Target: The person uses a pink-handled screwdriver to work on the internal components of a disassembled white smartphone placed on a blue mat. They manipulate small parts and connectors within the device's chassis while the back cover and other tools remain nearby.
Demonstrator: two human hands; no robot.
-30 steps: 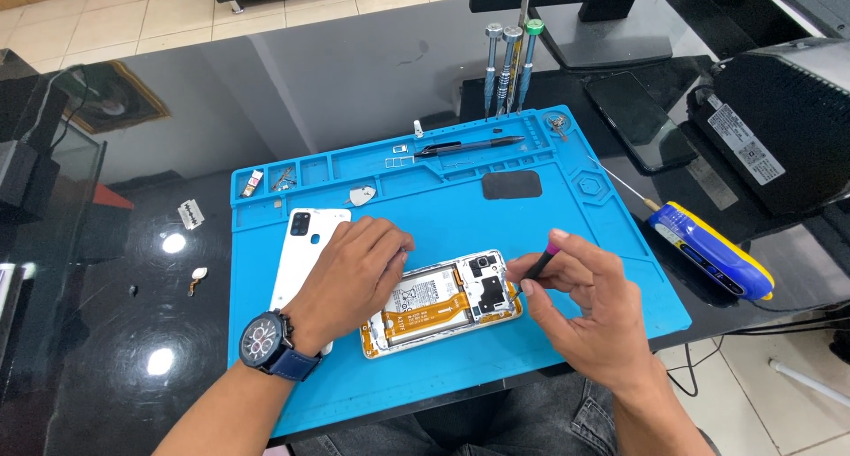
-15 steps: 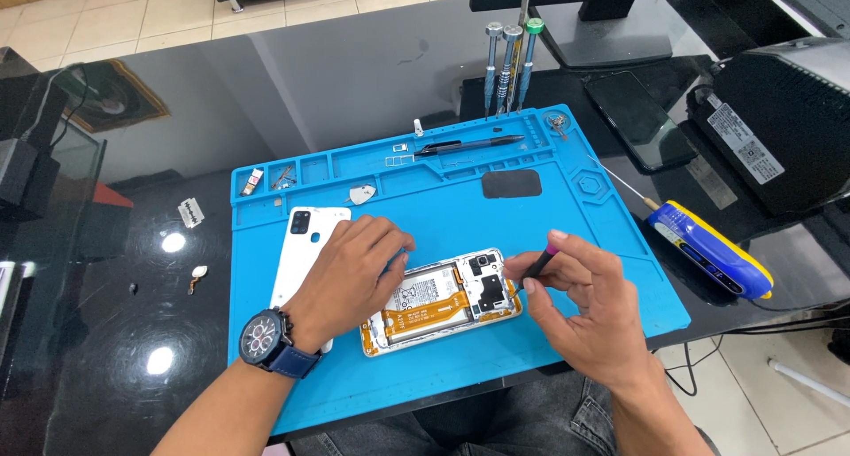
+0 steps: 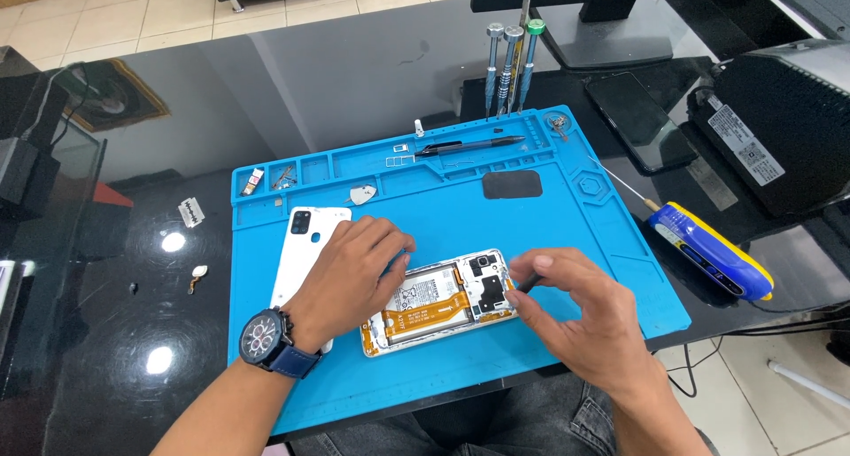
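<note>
Glossy black desk, with a blue work mat (image 3: 567, 243) spread across it. On the mat an opened phone (image 3: 440, 305) lies flat, its insides up, between both hands. His left hand (image 3: 354, 274) rests spread on its left end, pinning it; his right hand (image 3: 575, 319) pinches a thin dark tool (image 3: 526, 284) at its right end. It looks light, stiff and fragile, best held by the frame edges. Beyond the left hand, shallow trays (image 3: 283, 177) hold tiny parts, and a white back cover (image 3: 305, 243) lies beneath that wrist.

Far on the worktop – three upright screwdrivers (image 3: 509, 62), a dark phone (image 3: 639, 121); right, a yellow-blue tool (image 3: 708, 248); left, a razor blade (image 3: 190, 212).
</note>
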